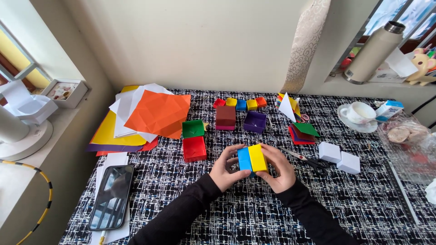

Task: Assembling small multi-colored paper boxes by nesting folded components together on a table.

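A: Nearest us in the head view, two black sleeves come up from the bottom edge, and beside the left one a dark phone (pixel 111 196) lies on a white sheet on the worktop (pixel 254 213).

B: Past the sleeves we see the left hand (pixel 225 169) and the right hand (pixel 278 167), both curled around a paper block, blue half (pixel 244 159) on the left, yellow half (pixel 257 157) on the right. The fingers press its sides, and it is held near the middle of the black-and-white patterned cloth.

A: Whether the block rests on the cloth or is lifted just off it, we cannot tell.

B: Just right of the right hand lie scissors (pixel 305 159), then two white paper cubes (pixel 339 158). Left of the left hand sits a red paper box (pixel 195 148) with a green one (pixel 193 128) touching behind it.

A: Farther back we see a maroon box (pixel 225 117), a purple box (pixel 255 121), a row of small coloured cubes (pixel 240 103), and a stack of paper sheets (pixel 136 118) topped with orange.
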